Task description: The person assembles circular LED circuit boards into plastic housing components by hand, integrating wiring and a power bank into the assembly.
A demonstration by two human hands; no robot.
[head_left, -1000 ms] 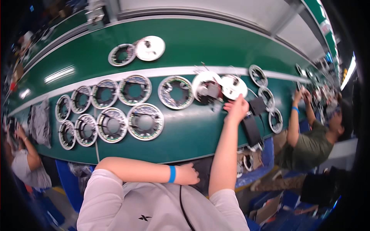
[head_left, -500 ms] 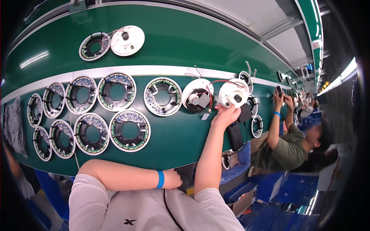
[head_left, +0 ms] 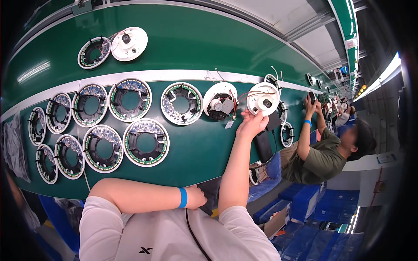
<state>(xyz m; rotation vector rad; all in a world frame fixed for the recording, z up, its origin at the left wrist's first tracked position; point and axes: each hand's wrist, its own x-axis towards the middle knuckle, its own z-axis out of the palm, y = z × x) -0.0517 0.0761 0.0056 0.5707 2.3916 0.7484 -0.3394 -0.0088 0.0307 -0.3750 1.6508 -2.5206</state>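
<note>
My right hand [head_left: 254, 124] reaches forward over the bench and pinches the lower rim of a round white plastic plate [head_left: 254, 103], which has a black lens-like piece at its centre. Thin red wires run from this plate to a white disc [head_left: 209, 96] lying on its left, which carries a black motor-like unit and a small white tag. My left hand [head_left: 197, 196], with a blue band at the wrist, lies at the bench's near edge beside dark cloth. Its fingers look curled, and whatever they may hold is hidden.
Several white-rimmed rings with circuit boards [head_left: 146, 162] lie in rows to the left. Another ring [head_left: 81, 58] and a white disc [head_left: 138, 45] sit on the green belt behind. A black box [head_left: 263, 148] stands by my right forearm. A co-worker [head_left: 322, 148] works on the right.
The ring and disc on the green belt have moved left. The plate in my right hand has tilted slightly; my left hand stays nearly still. The co-worker's head and arms have shifted.
</note>
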